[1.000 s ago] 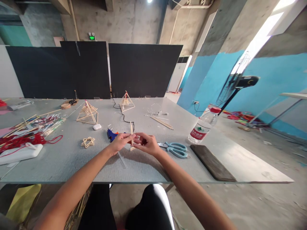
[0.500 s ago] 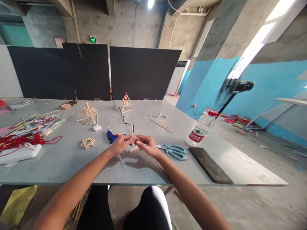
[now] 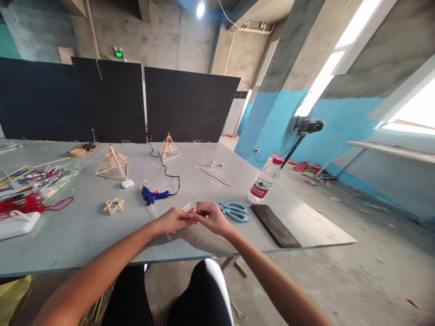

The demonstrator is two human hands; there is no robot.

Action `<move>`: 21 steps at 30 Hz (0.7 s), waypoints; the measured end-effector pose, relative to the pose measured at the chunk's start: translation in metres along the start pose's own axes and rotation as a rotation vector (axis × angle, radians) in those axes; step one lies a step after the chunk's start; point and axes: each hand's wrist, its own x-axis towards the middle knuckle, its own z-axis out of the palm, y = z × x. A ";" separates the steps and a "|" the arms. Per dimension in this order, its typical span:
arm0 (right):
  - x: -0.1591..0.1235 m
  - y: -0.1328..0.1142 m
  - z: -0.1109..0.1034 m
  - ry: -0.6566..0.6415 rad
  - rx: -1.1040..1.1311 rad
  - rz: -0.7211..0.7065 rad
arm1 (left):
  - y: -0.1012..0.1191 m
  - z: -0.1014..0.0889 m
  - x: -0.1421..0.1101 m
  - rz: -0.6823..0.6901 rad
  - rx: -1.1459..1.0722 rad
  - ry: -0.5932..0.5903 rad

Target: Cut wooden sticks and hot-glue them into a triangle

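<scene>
My left hand (image 3: 176,220) and my right hand (image 3: 211,218) meet above the table's near side, fingers closed in a pinch. Between the fingertips shows the pale end of the wooden sticks (image 3: 194,210); the rest is hidden by my fingers. Just behind the hands lie short wooden stick pieces (image 3: 186,207). A blue glue gun (image 3: 154,194) with a black cord rests beyond my left hand, to its left. Close by my right hand are light-blue-handled scissors (image 3: 234,212), partly covered by that hand. A small star of wooden sticks (image 3: 113,206) lies farther left.
Two stick pyramids (image 3: 113,164) (image 3: 169,148) stand toward the back, near a white case (image 3: 127,184). At right are a water bottle (image 3: 263,181) and a dark slab (image 3: 274,225). Red yarn (image 3: 30,203) and packets crowd the left; loose sticks (image 3: 216,176) lie behind.
My hands have come lower and nearer the table edge. The sticks, upright and plainly visible before, are now mostly hidden by the fingers. The view has turned to the right.
</scene>
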 end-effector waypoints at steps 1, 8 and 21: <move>-0.004 0.001 0.000 0.003 -0.013 0.012 | 0.000 0.001 0.000 0.001 0.005 0.011; -0.005 0.007 0.006 -0.028 -0.005 0.063 | -0.004 -0.002 -0.002 -0.010 -0.024 0.070; -0.013 0.028 0.001 0.067 0.021 0.109 | -0.003 0.004 0.001 -0.025 -0.022 0.106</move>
